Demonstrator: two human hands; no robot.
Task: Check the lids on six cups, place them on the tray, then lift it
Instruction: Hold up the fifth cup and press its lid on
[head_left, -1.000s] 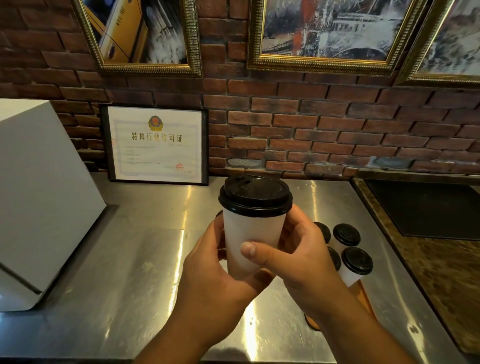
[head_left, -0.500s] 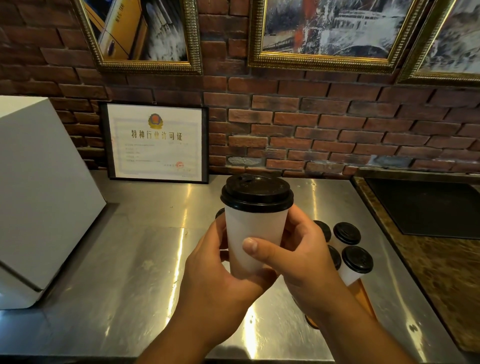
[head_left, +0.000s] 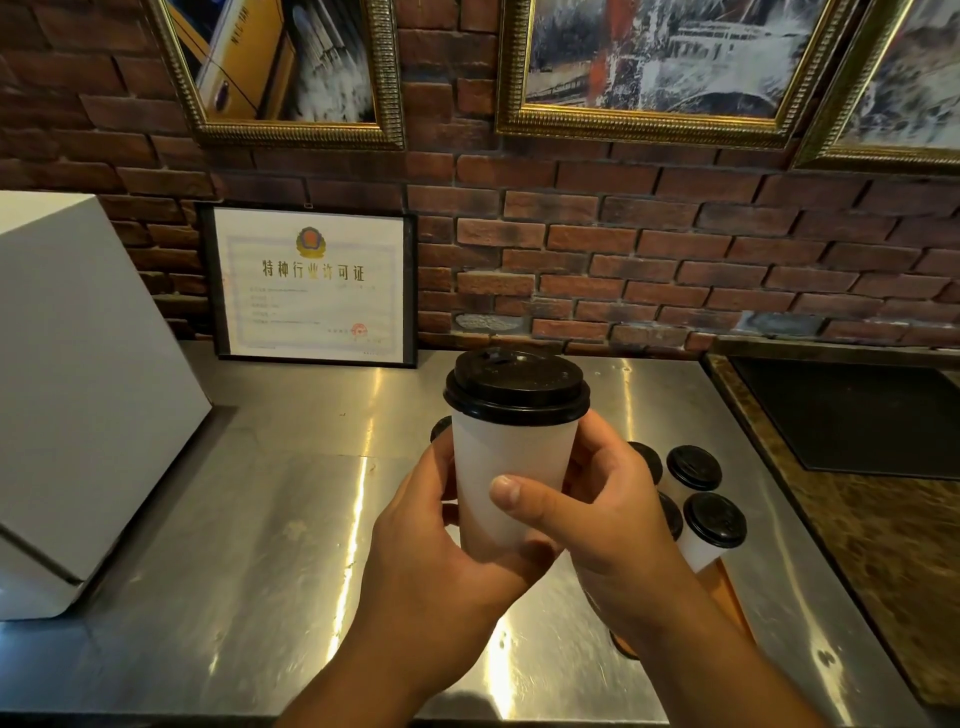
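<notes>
Compared with half a second ago, almost nothing is changing: the white paper cup with a black plastic lid is staying upright, raised above the shiny steel counter. At left, the big white box is bounding a broad bare stretch of counter. The left hand is curling around the cup's lower wall. The right hand is wrapping it, thumb across the front. Just right, other lidded white cups are standing on the orange tray.
</notes>
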